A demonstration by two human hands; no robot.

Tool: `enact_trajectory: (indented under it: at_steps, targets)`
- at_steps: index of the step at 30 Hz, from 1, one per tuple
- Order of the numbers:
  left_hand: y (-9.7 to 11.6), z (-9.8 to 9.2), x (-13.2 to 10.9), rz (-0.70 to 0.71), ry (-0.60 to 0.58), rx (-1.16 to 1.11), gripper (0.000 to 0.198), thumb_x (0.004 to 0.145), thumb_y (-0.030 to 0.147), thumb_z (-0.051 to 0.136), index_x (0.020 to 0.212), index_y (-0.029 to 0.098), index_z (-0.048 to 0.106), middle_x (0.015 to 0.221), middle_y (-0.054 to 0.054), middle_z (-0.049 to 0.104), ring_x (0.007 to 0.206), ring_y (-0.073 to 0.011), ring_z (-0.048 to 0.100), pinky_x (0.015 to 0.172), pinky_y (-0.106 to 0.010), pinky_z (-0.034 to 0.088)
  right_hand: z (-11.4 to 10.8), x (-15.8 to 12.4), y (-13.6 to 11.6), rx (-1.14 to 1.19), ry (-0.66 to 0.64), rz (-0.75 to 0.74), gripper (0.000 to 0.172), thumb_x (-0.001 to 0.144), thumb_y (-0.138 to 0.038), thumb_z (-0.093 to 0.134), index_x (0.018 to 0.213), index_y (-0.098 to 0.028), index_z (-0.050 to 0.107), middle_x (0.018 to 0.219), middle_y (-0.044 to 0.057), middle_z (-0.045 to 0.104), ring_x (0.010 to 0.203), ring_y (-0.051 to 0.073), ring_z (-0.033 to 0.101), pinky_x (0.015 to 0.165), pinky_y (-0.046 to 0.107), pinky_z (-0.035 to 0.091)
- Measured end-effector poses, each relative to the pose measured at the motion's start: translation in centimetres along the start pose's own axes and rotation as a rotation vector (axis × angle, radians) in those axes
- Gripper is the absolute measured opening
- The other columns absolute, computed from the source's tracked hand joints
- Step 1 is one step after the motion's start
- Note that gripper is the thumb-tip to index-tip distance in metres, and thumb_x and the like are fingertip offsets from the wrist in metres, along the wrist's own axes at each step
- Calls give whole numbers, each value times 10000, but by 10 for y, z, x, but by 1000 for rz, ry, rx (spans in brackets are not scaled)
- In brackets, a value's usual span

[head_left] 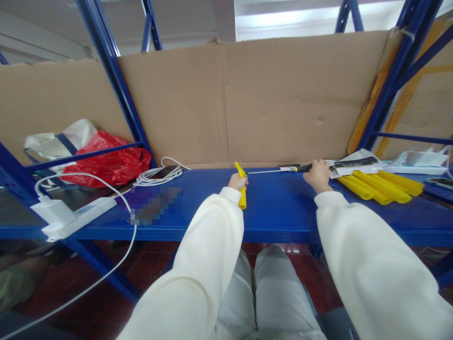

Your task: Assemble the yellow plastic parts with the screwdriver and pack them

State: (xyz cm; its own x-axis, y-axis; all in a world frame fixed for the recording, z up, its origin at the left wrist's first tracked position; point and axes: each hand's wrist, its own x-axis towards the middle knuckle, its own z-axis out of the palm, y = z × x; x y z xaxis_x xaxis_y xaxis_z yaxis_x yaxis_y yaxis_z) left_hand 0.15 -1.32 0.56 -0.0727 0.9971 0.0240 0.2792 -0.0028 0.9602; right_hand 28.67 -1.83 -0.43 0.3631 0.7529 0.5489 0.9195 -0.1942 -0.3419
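Note:
My left hand (236, 181) is closed around a short yellow tube (242, 200), whose angled upper end sticks out above the fingers. In my right hand (318, 175) is a screwdriver (303, 168) with a black and yellow handle and a long thin metal shaft. The shaft points left and its end reaches the yellow tube near my left fingers; I cannot tell whether it touches or enters the tube. Several more yellow tubes (380, 186) lie side by side to the right of my right hand. A small dark flat item (286, 167) lies behind the shaft.
The blue shelf (279, 203) is backed by cardboard (269, 104) between blue posts. On the left are a power strip (83, 217), a coiled white cable (150, 177) and a red plastic bag (109, 160). White papers (364, 156) and a black strip lie at right.

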Motion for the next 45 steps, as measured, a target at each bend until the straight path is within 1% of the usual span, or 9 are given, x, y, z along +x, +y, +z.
enact_trajectory:
  at_steps: [6, 10, 17, 22, 27, 32, 37, 41, 45]
  targets:
    - [-4, 0, 5, -1, 4, -2, 221, 726, -19, 609, 687, 182, 693, 407, 35, 454, 431, -161, 527, 515, -255, 453, -3, 0, -1, -14, -15, -18, 445, 881, -174, 484, 1272, -119, 689, 1297, 231, 591, 1246, 395, 466, 1024, 493, 460]
    - [-3, -1, 4, -3, 3, 7, 270, 745, -37, 612, 602, 192, 622, 397, 38, 439, 410, -143, 501, 494, -242, 424, 0, 2, 1, -18, 18, -55, 457, 836, -152, 530, 1259, -118, 699, 1272, 235, 602, 1210, 405, 472, 1004, 512, 465]
    - [2, -2, -1, -12, -5, 70, 377, 776, -64, 578, 517, 203, 513, 407, 50, 442, 401, -107, 475, 499, -222, 405, 15, 10, 7, 72, 120, -73, 323, 826, -154, 529, 1098, -136, 701, 1133, 202, 607, 1158, 382, 476, 955, 497, 456]
    - [1, -3, 2, -19, -8, 108, 295, 776, -35, 599, 572, 177, 594, 430, 45, 474, 438, -118, 526, 537, -222, 445, 19, 12, 10, 96, 144, -75, 307, 773, -170, 579, 1056, -156, 697, 1081, 185, 602, 1097, 366, 474, 926, 500, 466]
    - [-1, -3, 5, -27, -11, 137, 204, 792, -3, 610, 677, 144, 693, 450, 34, 509, 467, -137, 563, 599, -245, 495, 16, 10, 9, 86, 128, -59, 328, 786, -177, 568, 1088, -154, 696, 1112, 194, 598, 1104, 371, 470, 923, 496, 465]
    - [0, -3, 3, -17, -15, 129, 249, 805, -24, 586, 645, 156, 652, 428, 49, 460, 449, -124, 532, 542, -226, 449, 15, 9, 8, 75, 109, -61, 327, 823, -158, 553, 1114, -146, 702, 1149, 202, 605, 1150, 380, 483, 951, 511, 477]
    - [0, -3, 3, -9, -26, 129, 262, 797, -17, 575, 615, 162, 634, 441, 36, 482, 471, -131, 547, 580, -238, 475, 15, 9, 9, 59, 97, -54, 326, 822, -158, 575, 1124, -153, 701, 1151, 192, 604, 1155, 374, 488, 960, 513, 486]
    - [-1, -2, 5, -7, -32, 117, 299, 780, -27, 591, 563, 180, 581, 433, 42, 465, 456, -127, 534, 564, -235, 456, 14, 8, 8, 70, 103, -35, 323, 834, -152, 562, 1124, -150, 704, 1154, 197, 605, 1154, 372, 490, 960, 515, 483]
    - [-1, -2, 6, -15, -45, 127, 273, 791, -9, 599, 584, 168, 621, 438, 34, 489, 478, -139, 558, 605, -248, 491, 14, 8, 8, 46, 72, -8, 323, 832, -139, 557, 1119, -153, 704, 1164, 196, 610, 1165, 367, 497, 966, 508, 482]
